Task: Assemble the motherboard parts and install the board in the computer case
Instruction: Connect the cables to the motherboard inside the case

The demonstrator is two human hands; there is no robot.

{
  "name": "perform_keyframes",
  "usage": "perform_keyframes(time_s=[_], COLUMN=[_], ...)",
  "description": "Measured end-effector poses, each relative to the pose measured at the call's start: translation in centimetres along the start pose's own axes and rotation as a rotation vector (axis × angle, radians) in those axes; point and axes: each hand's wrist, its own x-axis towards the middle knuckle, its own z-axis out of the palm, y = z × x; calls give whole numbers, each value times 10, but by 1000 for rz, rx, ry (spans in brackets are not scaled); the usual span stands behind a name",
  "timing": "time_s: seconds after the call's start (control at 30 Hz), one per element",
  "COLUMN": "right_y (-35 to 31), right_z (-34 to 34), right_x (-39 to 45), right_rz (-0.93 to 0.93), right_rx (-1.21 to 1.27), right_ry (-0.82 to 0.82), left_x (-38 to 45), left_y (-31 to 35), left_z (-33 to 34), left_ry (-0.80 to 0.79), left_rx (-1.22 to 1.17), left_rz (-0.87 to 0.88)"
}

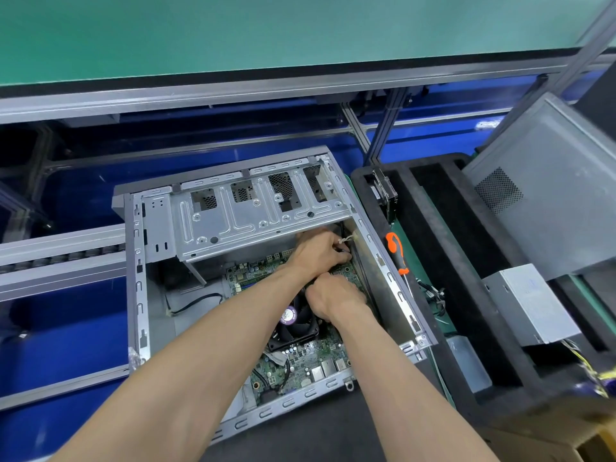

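The board (293, 358) lay flat inside the open case (138, 281), its fan (293, 320) near the middle. Both hands reached in by the right wall. The left hand (320, 251), farther in beside the drive cage (253, 211), had fingers curled around dark cables (341, 250). The right hand (333, 298) sat over the fan's edge, fingers curled under; what it gripped I could not tell. A screwdriver (396, 253) lay outside on the tray (466, 261)
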Motion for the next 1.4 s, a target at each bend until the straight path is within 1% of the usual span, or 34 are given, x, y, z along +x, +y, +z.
perform_keyframes(time_s=[0.17,0.33,0.53,0.73,1.0,1.13,1.3,1.4], right_y=[1,0,1,1,-1,-1,-2,-3], right_z=[1,1,0,-1,-3,-3,-3,-4], right_x=[0,0,-1,-3,-6,-7,-7,-9], right_rz=[-10,-17,-34,-35,-27,-26,-19,-8], right_rx=[-17,-19,-26,-27,-9,6,8,38], right_ry=[6,15,24,20,9,5,10,-26], left_x=[0,-2,-3,-4,-3,-3,-6,-8], left_y=[-2,-8,-6,-2,-3,-2,-2,-2], left_z=[0,0,0,-1,-1,-2,-7,-9], left_ry=[-5,17,35,12,21,12,-14,-43], left_rx=[-12,10,-31,26,21,7,-48,-41], left_rz=[-28,28,40,52,82,53,-42,-25])
